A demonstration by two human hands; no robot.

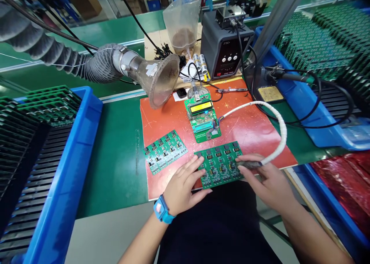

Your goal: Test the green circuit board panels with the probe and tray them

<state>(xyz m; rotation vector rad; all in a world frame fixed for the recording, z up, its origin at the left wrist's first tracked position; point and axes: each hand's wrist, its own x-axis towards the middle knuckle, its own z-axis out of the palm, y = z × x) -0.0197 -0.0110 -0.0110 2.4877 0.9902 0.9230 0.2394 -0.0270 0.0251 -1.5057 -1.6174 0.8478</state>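
My right hand (267,181) is closed around the dark, taped grip of a programming probe (249,164), whose tip end is over the right edge of a green circuit board panel (221,167). I cannot tell whether its pins touch the board. My left hand (185,183) lies with stretched fingers over the panel's left edge, thumb near its front edge. A white-wrapped cable (281,131) curves from the probe to a green programmer board (202,119) with a lit yellow display. Left of my panel, a second circuit board panel (166,151) lies flat.
The red mat (260,131) covers the bench's middle. A fume extractor funnel (164,81) hangs above its back left. Blue bins with boards stand left (83,113) and right (326,135). Behind are a soldering station (224,44), a plastic bag (182,21) and a sponge holder (270,94).
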